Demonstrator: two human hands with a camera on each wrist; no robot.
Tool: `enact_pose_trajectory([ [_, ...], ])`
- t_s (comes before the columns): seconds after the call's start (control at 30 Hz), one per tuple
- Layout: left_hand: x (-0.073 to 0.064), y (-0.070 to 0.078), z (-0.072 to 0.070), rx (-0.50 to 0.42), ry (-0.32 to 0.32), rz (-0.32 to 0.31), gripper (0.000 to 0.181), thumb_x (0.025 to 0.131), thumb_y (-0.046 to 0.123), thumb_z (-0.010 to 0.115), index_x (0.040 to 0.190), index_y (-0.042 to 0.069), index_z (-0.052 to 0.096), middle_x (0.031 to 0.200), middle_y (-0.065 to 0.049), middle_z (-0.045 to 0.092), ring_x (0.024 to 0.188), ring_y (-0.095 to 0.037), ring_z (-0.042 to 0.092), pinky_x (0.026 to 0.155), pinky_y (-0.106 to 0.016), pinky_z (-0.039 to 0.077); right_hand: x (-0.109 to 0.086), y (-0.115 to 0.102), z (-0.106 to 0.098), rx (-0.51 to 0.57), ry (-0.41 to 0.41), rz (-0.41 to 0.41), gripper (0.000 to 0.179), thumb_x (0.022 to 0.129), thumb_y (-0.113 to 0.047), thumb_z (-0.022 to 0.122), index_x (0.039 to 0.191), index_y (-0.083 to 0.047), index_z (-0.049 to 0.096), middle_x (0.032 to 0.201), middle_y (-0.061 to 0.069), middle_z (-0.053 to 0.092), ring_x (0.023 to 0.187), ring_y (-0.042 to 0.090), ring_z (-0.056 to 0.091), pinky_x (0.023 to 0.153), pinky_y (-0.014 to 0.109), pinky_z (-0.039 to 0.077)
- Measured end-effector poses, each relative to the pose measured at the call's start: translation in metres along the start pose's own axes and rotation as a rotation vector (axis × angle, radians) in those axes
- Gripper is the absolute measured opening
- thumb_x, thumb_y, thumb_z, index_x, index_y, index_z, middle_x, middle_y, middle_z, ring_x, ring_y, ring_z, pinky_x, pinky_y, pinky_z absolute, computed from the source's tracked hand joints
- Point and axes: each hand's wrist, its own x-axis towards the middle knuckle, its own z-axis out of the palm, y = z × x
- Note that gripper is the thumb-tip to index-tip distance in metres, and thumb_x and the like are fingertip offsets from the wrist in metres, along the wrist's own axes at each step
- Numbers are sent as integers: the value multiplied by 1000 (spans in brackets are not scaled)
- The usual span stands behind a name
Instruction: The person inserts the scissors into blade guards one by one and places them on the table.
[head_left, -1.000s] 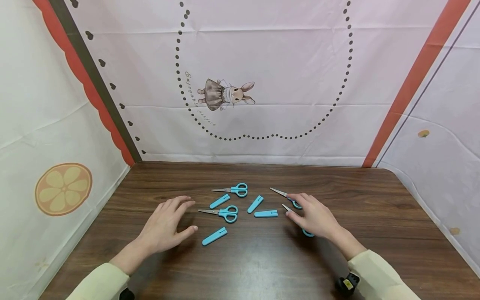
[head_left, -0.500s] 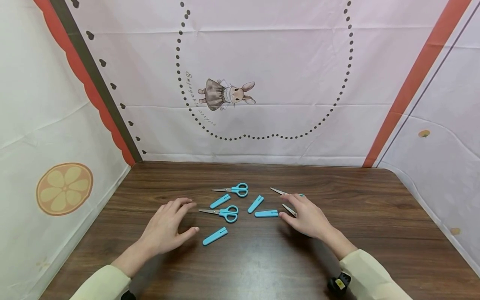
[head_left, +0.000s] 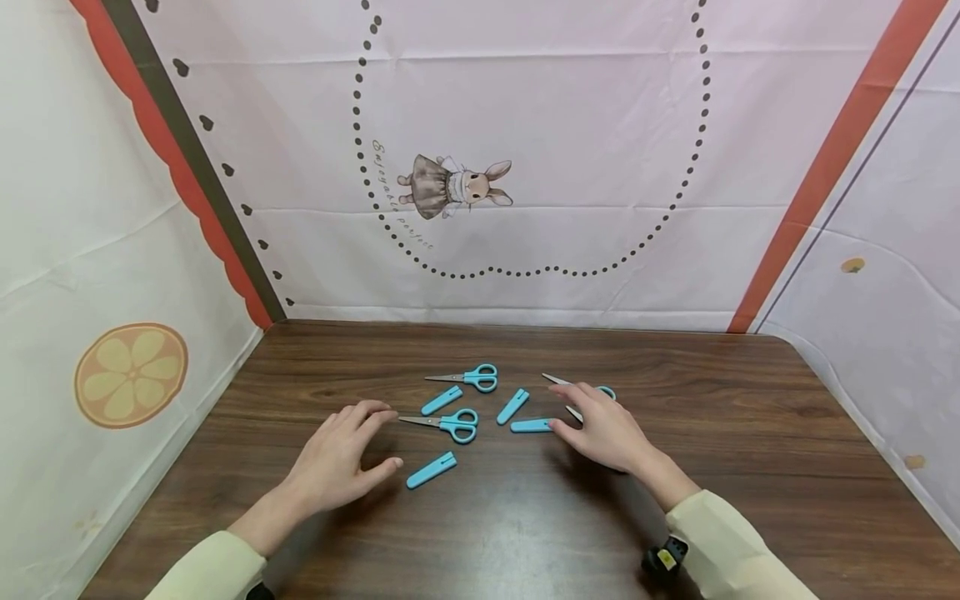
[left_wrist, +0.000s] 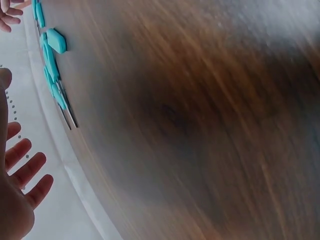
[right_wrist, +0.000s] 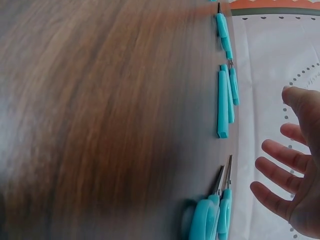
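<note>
The near-left scissors lie flat on the wood-grain worktop, blades pointing left and blue handles to the right. The far-left scissors lie beyond them, pointing the same way; the far-left cover sits between the two. The left hand is released, fingers loosely spread, just left of the near-left scissors' tips. The right hand is released too, hanging above the far-right scissors and near-right scissors, partly hiding both in the head view. The middle cover and right cover lie toward the centre; the right hand overlaps the latter's right end in the head view. The near cover lies closest to the person. Behind the worktop hangs a white cloth with a printed rabbit.
</note>
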Motion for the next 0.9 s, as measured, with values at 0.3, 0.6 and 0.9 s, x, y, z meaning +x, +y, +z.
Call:
enact_pose_trajectory([
  [0.3, 1, 7, 1, -70, -23, -32, 55, 75, 47, 70, 122, 21, 56, 120, 5, 51, 105, -18, 52, 85, -42, 43, 7, -6, 5, 14, -17, -10, 46, 82, -34, 68, 124, -18, 57, 108, 2, 61, 89, 18, 60, 66, 34, 48],
  [0.6, 0, 14, 3, -132, -69, -55, 59, 74, 49, 71, 124, 23, 54, 118, 9, 51, 106, -14, 53, 86, -42, 45, 11, -11, 9, 18, -27, -14, 49, 81, -35, 69, 124, -15, 57, 116, 4, 60, 97, 22, 59, 76, 41, 48],
  [0.9, 0, 20, 11, -160, -116, -52, 61, 71, 50, 73, 124, 26, 53, 116, 12, 51, 107, -11, 52, 85, -40, 45, 15, -18, 15, 31, -45, 5, 49, 82, -38, 67, 125, -18, 56, 120, 3, 59, 110, 24, 55, 81, 43, 48],
])
